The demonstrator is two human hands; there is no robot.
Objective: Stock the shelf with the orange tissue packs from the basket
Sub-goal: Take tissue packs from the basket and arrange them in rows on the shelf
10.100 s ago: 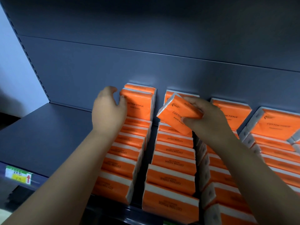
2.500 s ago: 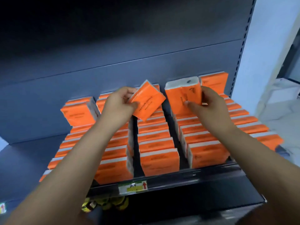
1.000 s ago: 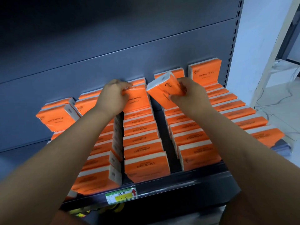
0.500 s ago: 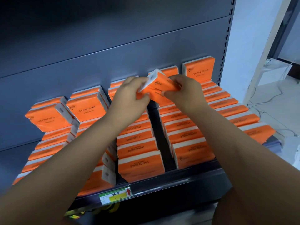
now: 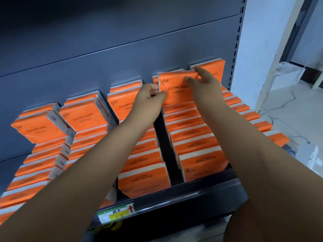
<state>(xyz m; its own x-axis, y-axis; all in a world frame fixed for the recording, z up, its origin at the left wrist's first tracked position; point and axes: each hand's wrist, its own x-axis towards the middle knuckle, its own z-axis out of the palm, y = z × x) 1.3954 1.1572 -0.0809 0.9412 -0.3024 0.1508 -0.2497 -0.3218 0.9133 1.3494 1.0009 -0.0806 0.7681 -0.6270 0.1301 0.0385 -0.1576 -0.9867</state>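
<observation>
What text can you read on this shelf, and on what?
"COTTON TISSUE": held pack, other orange packs; upside down on those toward the front.
"纸巾", handwritten: shelf price label, beside a red arrow.
Unreadable: packs' small print and logos, the label's digits and fine print.

Dim, bluish light on the grey back panel (image 5: pixel 104 63), darkest toward the upper left. Brighter daylight from the right washes out the white wall (image 5: pixel 265 41) and floor (image 5: pixel 297 105). Deep shadow fills the gap (image 5: pixel 162 137) between two rows. Print on the raised pack (image 5: pixel 176 91) reads sharp, softer on the far-left pack (image 5: pixel 36 130). Wide-angle bending curves the shelf rim (image 5: pixel 192 194).
</observation>
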